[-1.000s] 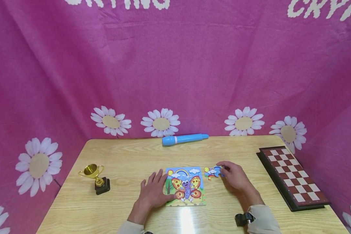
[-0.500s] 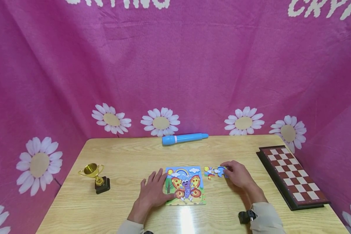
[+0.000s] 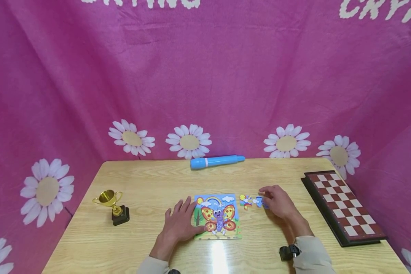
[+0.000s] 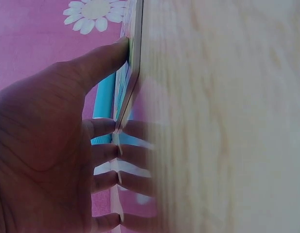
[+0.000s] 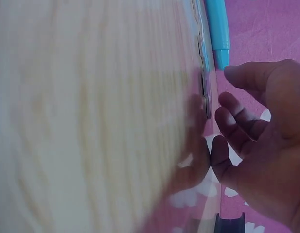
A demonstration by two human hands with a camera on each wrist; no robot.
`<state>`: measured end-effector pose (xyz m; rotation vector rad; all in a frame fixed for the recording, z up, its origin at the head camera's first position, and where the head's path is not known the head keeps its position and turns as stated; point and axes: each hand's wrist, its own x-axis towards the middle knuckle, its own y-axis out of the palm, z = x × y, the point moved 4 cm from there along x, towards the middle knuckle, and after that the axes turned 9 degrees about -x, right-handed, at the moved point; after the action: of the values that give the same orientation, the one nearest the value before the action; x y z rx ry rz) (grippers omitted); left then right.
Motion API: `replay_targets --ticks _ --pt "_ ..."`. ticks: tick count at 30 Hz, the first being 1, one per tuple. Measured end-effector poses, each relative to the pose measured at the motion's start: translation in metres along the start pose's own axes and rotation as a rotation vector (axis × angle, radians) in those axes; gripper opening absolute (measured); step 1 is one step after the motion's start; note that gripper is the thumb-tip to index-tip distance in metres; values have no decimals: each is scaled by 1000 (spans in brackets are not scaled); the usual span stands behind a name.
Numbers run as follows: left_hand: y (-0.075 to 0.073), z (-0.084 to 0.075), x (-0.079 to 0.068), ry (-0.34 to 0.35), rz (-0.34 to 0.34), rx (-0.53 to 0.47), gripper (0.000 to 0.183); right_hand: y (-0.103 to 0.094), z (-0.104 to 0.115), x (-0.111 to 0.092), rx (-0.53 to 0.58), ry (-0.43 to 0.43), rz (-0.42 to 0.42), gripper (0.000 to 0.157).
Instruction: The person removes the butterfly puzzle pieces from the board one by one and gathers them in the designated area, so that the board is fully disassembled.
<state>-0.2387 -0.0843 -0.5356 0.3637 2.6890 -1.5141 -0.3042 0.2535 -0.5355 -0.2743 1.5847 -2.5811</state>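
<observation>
A square butterfly puzzle (image 3: 219, 217) lies on the table. My left hand (image 3: 181, 224) is spread at its left side. In the left wrist view the thumb (image 4: 106, 58) rests on the puzzle's face, while the other fingertips touch the tabletop beside it. To the puzzle's right are loose jigsaw pieces (image 3: 245, 201), one with a sun. My right hand (image 3: 278, 203) is over the right end of this group, partly hiding a blue piece (image 3: 258, 201). Seen from the right wrist, its fingers (image 5: 232, 131) are loosely bent with nothing between them and the thumb, just above the flat pieces.
A gold trophy cup (image 3: 116, 207) on a black base stands at the left. A blue tube-shaped thing (image 3: 217, 161) lies along the table's back edge. On the right lies a red and white checkered board (image 3: 342, 205) with a black frame. A pink daisy cloth (image 3: 205, 83) hangs behind.
My right hand has shifted a little right, and the blue piece moved right with it, away from the sun piece; most recently the hand has risen slightly. The left hand stays in place.
</observation>
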Motion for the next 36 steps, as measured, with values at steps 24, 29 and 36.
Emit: replay_targets --ticks 24,29,36 --pt "1 0 -1 15 -1 -9 97 17 53 4 123 -65 32 31" --pt "1 -1 -1 13 -3 -11 97 25 64 4 111 -63 78 32" --pt "0 -2 -1 9 -5 -15 97 32 74 7 92 -138 74 29"
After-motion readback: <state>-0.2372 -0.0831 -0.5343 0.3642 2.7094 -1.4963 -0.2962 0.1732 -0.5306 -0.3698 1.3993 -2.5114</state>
